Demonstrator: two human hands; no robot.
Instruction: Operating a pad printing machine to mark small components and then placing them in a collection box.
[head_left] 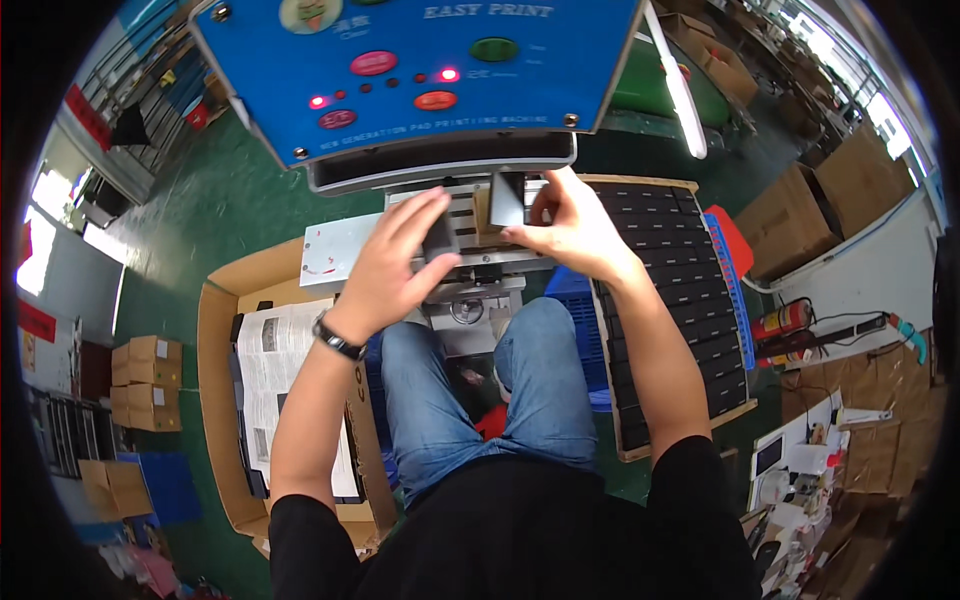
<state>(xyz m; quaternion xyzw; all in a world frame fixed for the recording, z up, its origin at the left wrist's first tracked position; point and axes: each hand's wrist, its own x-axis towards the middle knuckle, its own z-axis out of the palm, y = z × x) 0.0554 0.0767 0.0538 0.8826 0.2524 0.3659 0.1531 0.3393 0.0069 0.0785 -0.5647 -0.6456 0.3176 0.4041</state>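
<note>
My right hand (585, 230) grips a glossy black rectangular block (507, 198) between thumb and fingers. The block is at a tan fixture (482, 212) on the slotted metal bed (460, 212) of a pad printing machine; whether it rests there I cannot tell. Left of it, my left hand (388, 262) has a second dark block (440, 238) between its thumb and fingers, slightly blurred. Above both hands hangs the machine's blue control panel (400, 90), with coloured oval buttons and two lit red lamps.
A wooden-edged tray (690, 430) with rows of black blocks lies on the right, by a blue crate (575, 290). On the left stands an open carton (215, 400) with printed sheets (285, 370). A white box-like part (340, 250) juts left of the bed.
</note>
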